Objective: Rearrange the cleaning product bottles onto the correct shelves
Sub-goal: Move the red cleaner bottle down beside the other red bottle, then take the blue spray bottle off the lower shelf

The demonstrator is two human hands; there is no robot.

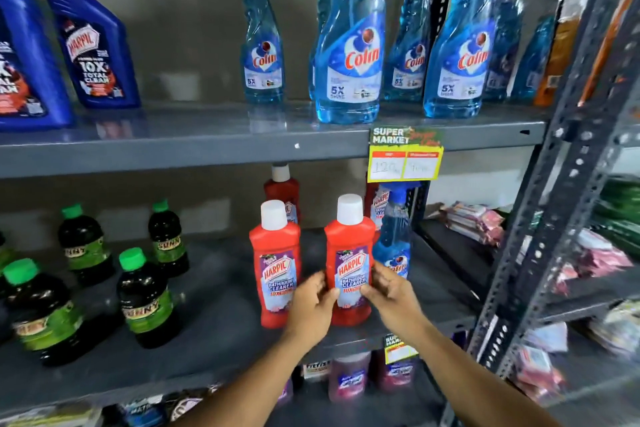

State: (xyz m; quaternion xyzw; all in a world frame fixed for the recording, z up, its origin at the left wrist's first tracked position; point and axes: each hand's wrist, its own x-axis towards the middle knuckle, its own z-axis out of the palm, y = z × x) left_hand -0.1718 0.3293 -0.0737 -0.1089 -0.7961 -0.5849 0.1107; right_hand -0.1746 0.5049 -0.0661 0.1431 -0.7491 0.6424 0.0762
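A red Harpic bathroom cleaner bottle [349,246] with a white cap stands upright on the middle shelf [214,333]. My left hand [313,305] grips its left side and my right hand [389,291] grips its right side. A second red Harpic bottle [275,260] stands just to its left. Behind them are more red Harpic bottles [282,191]. A blue Colin spray bottle [393,243] stands on the same shelf, right behind my right hand. Several Colin spray bottles [349,45] line the upper shelf [173,149].
Blue Harpic toilet cleaner bottles [91,42] stand at the upper left. Dark Sunny bottles with green caps [145,298] fill the middle shelf's left. A yellow price tag [405,159] hangs from the upper shelf. A perforated metal upright [540,218] and packets [474,222] are at the right.
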